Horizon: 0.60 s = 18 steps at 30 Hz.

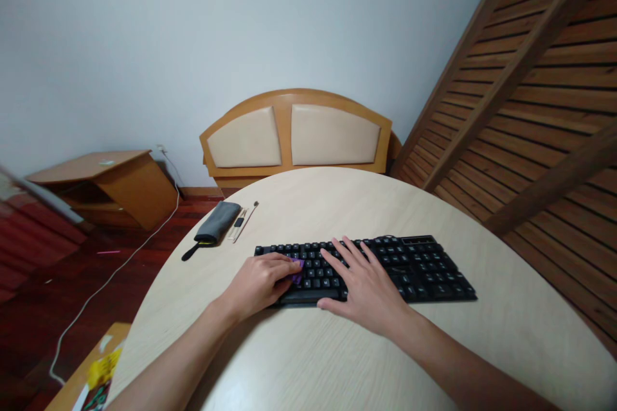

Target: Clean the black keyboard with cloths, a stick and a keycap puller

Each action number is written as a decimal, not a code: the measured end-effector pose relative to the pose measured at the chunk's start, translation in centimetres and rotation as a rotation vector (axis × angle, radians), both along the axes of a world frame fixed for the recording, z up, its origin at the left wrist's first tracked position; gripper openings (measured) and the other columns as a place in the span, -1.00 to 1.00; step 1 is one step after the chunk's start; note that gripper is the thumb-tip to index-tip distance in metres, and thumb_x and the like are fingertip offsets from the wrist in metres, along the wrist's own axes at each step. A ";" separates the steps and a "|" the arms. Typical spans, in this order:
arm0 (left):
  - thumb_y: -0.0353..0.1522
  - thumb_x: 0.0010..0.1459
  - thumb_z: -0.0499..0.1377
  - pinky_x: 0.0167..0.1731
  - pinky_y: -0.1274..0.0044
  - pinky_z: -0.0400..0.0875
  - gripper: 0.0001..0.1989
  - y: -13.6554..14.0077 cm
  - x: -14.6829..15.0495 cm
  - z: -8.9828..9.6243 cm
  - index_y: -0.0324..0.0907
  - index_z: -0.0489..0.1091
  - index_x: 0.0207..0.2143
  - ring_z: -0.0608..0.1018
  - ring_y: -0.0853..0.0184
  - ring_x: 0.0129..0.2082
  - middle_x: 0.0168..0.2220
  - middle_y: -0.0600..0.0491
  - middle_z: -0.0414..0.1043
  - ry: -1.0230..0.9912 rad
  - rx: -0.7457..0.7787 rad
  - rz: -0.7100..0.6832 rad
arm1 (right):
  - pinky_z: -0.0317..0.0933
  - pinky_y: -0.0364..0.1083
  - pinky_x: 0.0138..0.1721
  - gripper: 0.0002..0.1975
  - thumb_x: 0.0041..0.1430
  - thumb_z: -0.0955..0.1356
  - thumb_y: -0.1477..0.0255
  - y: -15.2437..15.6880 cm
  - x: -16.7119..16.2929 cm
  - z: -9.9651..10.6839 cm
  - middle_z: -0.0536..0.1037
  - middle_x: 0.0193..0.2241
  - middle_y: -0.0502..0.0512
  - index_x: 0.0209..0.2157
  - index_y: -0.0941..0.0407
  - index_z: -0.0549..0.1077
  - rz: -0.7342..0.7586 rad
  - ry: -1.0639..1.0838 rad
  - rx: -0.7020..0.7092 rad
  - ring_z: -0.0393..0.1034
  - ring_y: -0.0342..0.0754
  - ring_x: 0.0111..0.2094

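Observation:
A black keyboard (419,270) lies across the round table in front of me. My left hand (263,279) is closed on a small purple piece (297,275) and presses it against the keys on the left side. Most of that piece is hidden under the fingers, so whether it is cloth or something else does not show. Over the middle keys, my right hand (364,282) lies with its fingers spread and the thumb at the keyboard's front edge; nothing is in it.
At the table's (385,205) left edge lie a grey pouch (219,221) with a black strap and some thin brushes (245,221). A padded headboard (296,135) stands behind the table. To the right leans a slatted wooden panel (520,83). A white cable (116,270) crosses the floor.

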<state>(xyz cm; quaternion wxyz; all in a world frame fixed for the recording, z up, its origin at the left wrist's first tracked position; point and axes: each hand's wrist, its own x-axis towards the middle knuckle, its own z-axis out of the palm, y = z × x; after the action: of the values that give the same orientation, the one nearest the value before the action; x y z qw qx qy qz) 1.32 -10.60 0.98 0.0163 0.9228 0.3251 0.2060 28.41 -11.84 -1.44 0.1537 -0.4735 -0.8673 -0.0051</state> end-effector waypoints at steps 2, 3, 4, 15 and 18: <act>-0.52 0.22 0.09 -0.14 0.35 0.62 -0.64 -0.2 0.1 0.2 -0.17 0.49 0.03 0.65 0.21 -0.10 -0.09 -0.02 0.64 0.001 0.000 -0.039 | -0.14 0.33 0.34 -0.10 0.10 0.34 -0.17 0.0 0.0 0.0 0.12 0.39 0.28 0.34 0.04 0.25 -0.005 0.004 0.008 -0.04 0.29 0.39; -0.51 0.23 0.09 -0.14 0.36 0.61 -0.65 -0.3 0.1 0.3 -0.17 0.49 0.02 0.65 0.21 -0.10 -0.09 -0.02 0.63 0.002 -0.003 -0.057 | -0.13 0.32 0.34 -0.11 0.11 0.34 -0.17 0.0 0.0 0.0 0.13 0.39 0.28 0.34 0.05 0.25 -0.006 0.008 0.010 -0.03 0.28 0.39; -0.50 0.24 0.09 -0.15 0.37 0.61 -0.67 -0.3 0.1 0.4 -0.17 0.50 0.01 0.66 0.22 -0.12 -0.10 -0.03 0.64 0.001 -0.009 -0.073 | -0.13 0.32 0.34 -0.11 0.11 0.34 -0.17 0.0 -0.1 0.0 0.14 0.39 0.28 0.33 0.05 0.26 -0.006 0.013 0.012 -0.03 0.29 0.39; -0.49 0.23 0.09 -0.19 0.40 0.59 -0.68 -0.2 0.0 1.1 -0.14 0.50 -0.02 0.65 0.27 -0.18 -0.15 -0.02 0.63 -0.042 -0.063 -0.110 | -0.16 0.29 0.36 -0.03 0.06 0.42 -0.05 1.2 3.8 1.0 0.05 0.42 0.21 0.41 0.00 0.08 0.117 0.016 -0.056 -0.07 0.27 0.40; -0.49 0.22 0.09 -0.19 0.40 0.59 -0.67 -0.3 0.0 1.0 -0.15 0.50 -0.02 0.65 0.27 -0.18 -0.15 -0.03 0.63 -0.039 -0.049 -0.122 | -0.23 0.35 0.36 0.03 0.00 0.43 -0.12 1.9 5.6 0.9 0.02 0.43 0.22 0.41 -0.02 0.08 0.088 0.010 -0.075 -0.10 0.32 0.40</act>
<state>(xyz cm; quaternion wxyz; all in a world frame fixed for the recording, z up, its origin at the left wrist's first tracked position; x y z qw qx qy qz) 1.33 -10.85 1.97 0.0578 0.9361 0.2729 0.2145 34.02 -9.96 -0.57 0.1400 -0.4401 -0.8862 0.0365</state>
